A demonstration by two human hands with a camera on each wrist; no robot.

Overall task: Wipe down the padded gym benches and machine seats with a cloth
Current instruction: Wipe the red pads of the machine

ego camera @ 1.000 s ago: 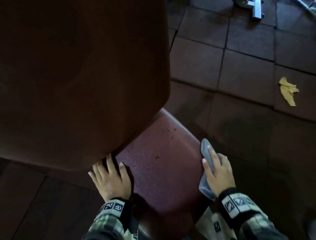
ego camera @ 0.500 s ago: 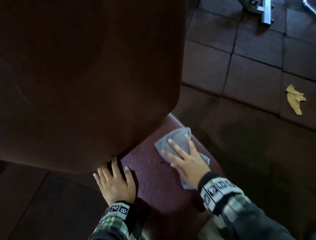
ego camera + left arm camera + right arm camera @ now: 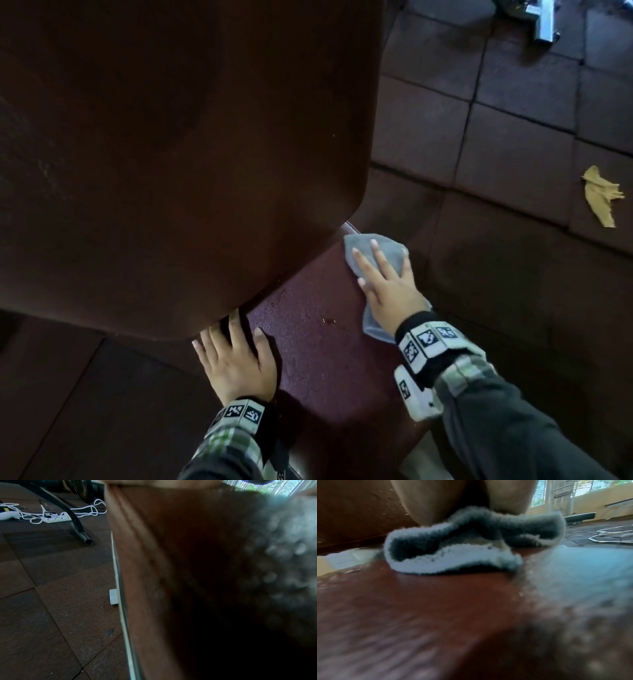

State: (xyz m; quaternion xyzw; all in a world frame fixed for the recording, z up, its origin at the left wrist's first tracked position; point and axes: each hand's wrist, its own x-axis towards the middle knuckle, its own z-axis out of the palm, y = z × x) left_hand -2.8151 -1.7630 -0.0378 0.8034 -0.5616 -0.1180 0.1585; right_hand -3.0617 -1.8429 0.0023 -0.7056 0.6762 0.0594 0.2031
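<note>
A dark red padded seat [image 3: 318,329] lies below a large brown back pad [image 3: 171,154] that fills the upper left of the head view. My right hand [image 3: 383,284] lies flat with straight fingers on a grey cloth [image 3: 373,250] and presses it onto the seat's far right corner, beside the back pad's lower edge. In the right wrist view the cloth [image 3: 453,551] is bunched under my fingers on the red seat [image 3: 419,601]. My left hand [image 3: 236,359] rests flat on the seat's left edge, fingertips under the back pad. Small droplets speckle the seat.
Dark rubber floor tiles [image 3: 513,171] surround the bench. A crumpled yellow rag [image 3: 601,195] lies on the floor at the right, and a metal frame part [image 3: 544,17] shows at the top right. In the left wrist view a white power strip with cables [image 3: 56,517] lies on the floor.
My right hand has swept the cloth from the seat's right edge onto the seat and then further up toward the back pad. The left hand has stayed in place.
</note>
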